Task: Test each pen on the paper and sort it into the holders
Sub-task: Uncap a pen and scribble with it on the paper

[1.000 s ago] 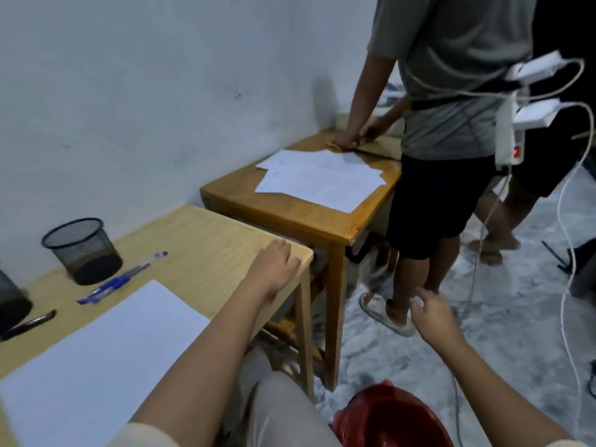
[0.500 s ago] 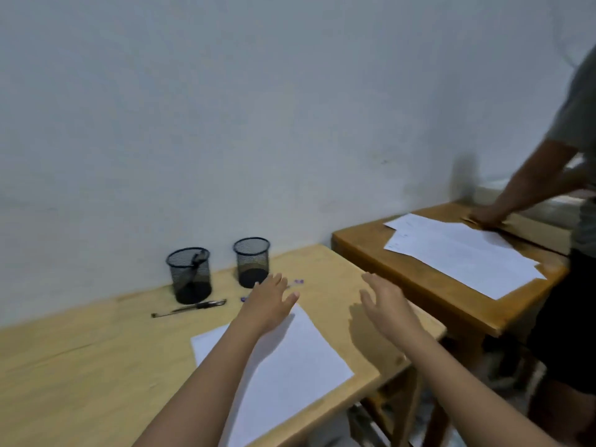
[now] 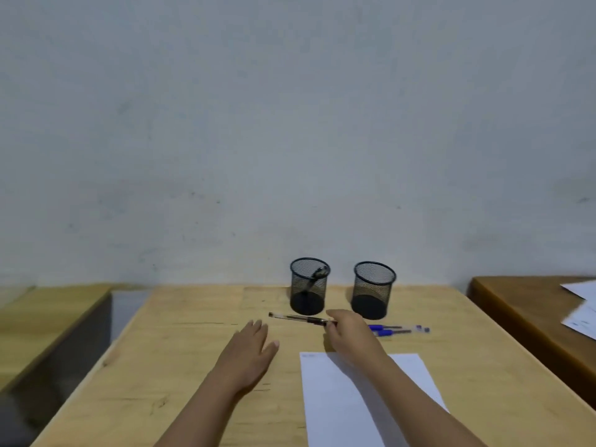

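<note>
Your left hand lies open and flat on the wooden table, fingers straight and together. It sits left of the sheet of white paper and is apart from it.

Your right hand reaches forward over the top edge of the paper, with your forearm crossing the sheet. Its curled fingertips are at the right end of the black pen. The pen lies flat on the table, running left to right just in front of the left holder. The view is blurred there, so you cannot tell whether your fingers already pinch the pen or only touch it.

The two black mesh holders stand upright side by side near the wall, a gap between them. The left holder has one dark pen leaning inside it. No pen shows through the mesh of the right holder.

Two blue pens lie flat, side by side, just right of your right hand and in front of the right holder.

At the far right stands a darker wooden table with loose white sheets on it.
</note>
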### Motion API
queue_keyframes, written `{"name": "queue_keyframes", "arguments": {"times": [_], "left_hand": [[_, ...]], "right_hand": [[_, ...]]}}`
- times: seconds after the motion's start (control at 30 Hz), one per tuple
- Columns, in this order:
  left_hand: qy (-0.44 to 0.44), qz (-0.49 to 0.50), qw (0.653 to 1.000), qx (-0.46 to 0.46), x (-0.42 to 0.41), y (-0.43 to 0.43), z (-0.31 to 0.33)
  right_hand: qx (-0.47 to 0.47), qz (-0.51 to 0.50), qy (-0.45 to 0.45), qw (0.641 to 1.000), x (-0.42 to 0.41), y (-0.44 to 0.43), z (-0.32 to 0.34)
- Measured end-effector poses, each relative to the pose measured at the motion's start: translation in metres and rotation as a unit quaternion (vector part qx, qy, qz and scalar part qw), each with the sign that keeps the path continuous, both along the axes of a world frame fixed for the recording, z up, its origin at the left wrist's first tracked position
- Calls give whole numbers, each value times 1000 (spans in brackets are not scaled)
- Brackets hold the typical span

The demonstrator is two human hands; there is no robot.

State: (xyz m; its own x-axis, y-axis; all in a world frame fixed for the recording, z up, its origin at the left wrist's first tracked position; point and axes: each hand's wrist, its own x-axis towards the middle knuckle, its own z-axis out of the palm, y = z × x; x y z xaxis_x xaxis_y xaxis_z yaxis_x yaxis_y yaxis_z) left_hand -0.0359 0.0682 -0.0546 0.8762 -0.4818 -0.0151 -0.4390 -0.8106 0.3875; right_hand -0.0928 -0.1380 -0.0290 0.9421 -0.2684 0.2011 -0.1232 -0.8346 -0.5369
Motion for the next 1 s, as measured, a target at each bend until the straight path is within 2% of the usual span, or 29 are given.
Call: {"name": "queue_keyframes", "arguments": {"times": [0.1,0.33,0.43,0.53,0.6,0.63,0.7,0.73,0.8,0.9,1.0], "left_hand": [[-4,3,1000,9,0,5,-4],[-22,12,1000,-6,-1,5,-9],[-20,11,1000,-14,-1,5,-10],[-7,17,998,-68,1,6,-9],[31,51,982,-179,1,1,-8],[65,69,962,-256,-1,-3,-5],[147,83,897,-409,-7,-15,0],[172,78,869,-458,-10,-22,3],[183,59,836,-515,-16,-34,11],[200,43,778,-594,-23,-47,23],[196,41,744,-637,-24,-52,31]], "right_hand": [[-23,22,4,999,18,7,-8],[-147,34,30,988,42,7,-14],[-146,27,30,988,44,8,-9],[10,33,-37,999,40,15,-2],[132,46,-73,988,33,21,7],[185,43,-85,978,29,25,11],[307,37,-105,945,23,29,17],[376,40,-115,918,20,30,20],[493,54,-135,858,14,30,24],[554,71,-151,816,3,25,30],[561,77,-154,810,-6,19,33]]}}
